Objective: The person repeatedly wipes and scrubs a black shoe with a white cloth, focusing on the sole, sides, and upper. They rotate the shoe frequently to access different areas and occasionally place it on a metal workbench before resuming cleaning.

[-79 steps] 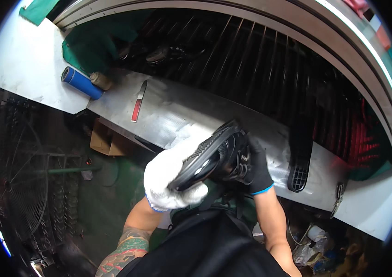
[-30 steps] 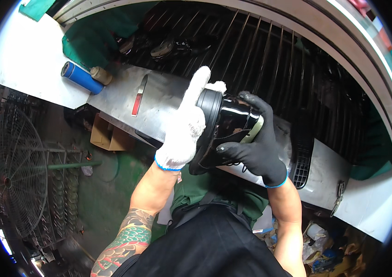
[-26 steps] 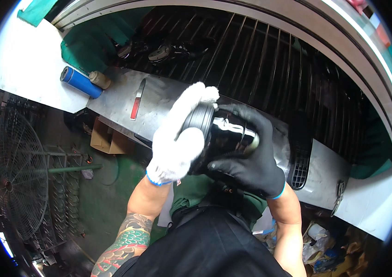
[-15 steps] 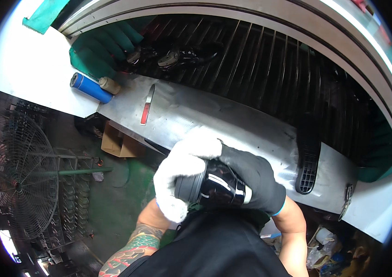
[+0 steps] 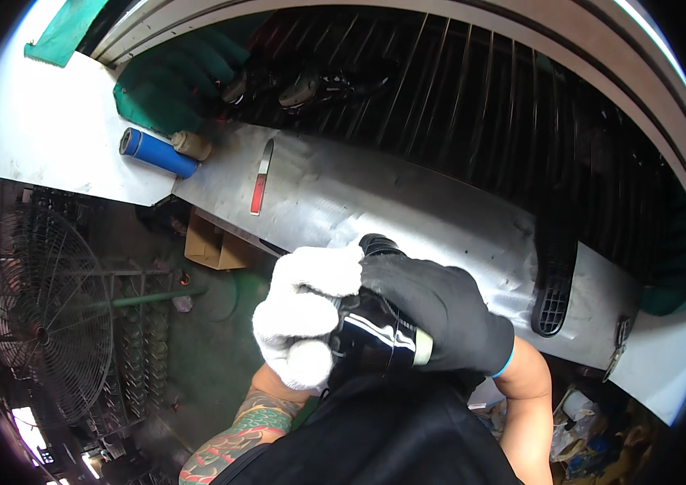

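Note:
In front of my body, both hands hold a glossy black shoe upper [image 5: 373,335] with white stripes. A pale block, like the end of a shoe last [image 5: 423,347], shows at its right end. My left hand [image 5: 298,311], in a white knit glove, is closed around the left side with curled fingers. My right hand [image 5: 440,311], in a dark grey glove, wraps over the top and right side. A black ridged piece [image 5: 378,244] sticks out beyond the hands; how it joins the shoe is hidden. A black shoe sole [image 5: 553,303] with a grid-patterned end lies on the metal bench to the right.
A metal bench [image 5: 432,218] spans the front, bearing a red-handled knife [image 5: 261,182]. To its left are a blue cylinder [image 5: 157,152] and a tan roll [image 5: 192,145]. Black shoes [image 5: 310,87] lie on the dark roller conveyor [image 5: 440,97]. A large fan [image 5: 42,323] stands left, near a cardboard box [image 5: 217,242].
The shoe has turned in my hands: its ridged black part, earlier at the left by the white glove, now shows at the far side. Both hands still grip it. The view has shifted slightly.

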The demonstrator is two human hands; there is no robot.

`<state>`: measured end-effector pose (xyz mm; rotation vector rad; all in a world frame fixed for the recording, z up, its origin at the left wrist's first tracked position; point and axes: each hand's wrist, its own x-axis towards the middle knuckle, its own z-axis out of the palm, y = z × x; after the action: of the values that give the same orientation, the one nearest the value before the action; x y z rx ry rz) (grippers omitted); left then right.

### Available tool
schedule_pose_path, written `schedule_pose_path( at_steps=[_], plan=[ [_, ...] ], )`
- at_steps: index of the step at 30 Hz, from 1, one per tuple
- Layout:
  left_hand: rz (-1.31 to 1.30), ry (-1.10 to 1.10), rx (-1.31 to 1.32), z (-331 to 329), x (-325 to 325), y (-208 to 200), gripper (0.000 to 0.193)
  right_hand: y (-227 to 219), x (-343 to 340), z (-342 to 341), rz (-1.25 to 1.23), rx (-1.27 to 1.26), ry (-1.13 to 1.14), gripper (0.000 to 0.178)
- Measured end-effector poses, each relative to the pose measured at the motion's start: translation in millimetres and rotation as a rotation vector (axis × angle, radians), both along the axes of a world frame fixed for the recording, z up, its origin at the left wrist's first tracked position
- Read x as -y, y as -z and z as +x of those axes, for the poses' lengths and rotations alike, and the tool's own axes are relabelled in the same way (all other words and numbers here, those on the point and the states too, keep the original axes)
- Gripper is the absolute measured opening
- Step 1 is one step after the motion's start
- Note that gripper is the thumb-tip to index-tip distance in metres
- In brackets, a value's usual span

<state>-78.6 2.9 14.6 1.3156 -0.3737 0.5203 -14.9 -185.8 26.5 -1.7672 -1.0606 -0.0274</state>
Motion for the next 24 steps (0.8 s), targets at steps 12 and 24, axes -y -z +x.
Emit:
schedule_pose_path(
  at_steps=[12, 24],
  plan=[
    [-0.091, -0.002, 0.103, 22.5, -2.9, 61.0, 0.053, 28.6, 0.8, 13.2, -0.100, 0.253, 0.227, 0.087],
    [-0.053, 0.020, -0.997, -79.7, -10.4, 84.9, 0.057, 120.8, -5.1, -102.0, 0.777, -1.792, 0.029, 0.078]
  ],
)
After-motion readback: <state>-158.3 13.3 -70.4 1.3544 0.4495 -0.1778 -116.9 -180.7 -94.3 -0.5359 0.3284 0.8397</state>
